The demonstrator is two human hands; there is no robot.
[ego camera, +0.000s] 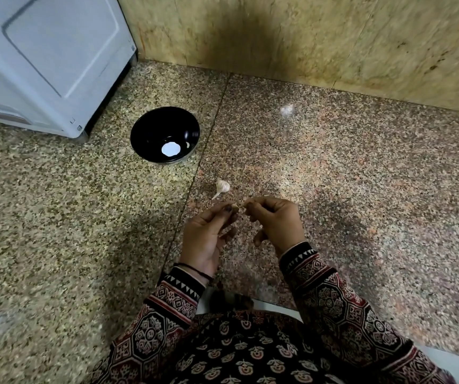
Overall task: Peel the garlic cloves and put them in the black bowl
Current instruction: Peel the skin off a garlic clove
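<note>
Both the left hand (209, 231) and right hand (275, 220) pinch a garlic clove (239, 207), its axis hidden.

Dim, warm light; a broad dark shadow pools on the wall (239, 42) straight ahead. Two glare spots shine on the polished tabletop (361, 162), and a bright reflection sits inside the black bowl (150, 126). Edges bend and blur, wide-angle.

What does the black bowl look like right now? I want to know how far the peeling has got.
The black bowl is round, glossy and dark inside, with a bright white spot at its bottom, seemingly glare. One small pale piece, probably a peeled clove, lies beside that spot. The bowl stands upright on the speckled stone counter, near the white appliance. No hand touches it.
</note>
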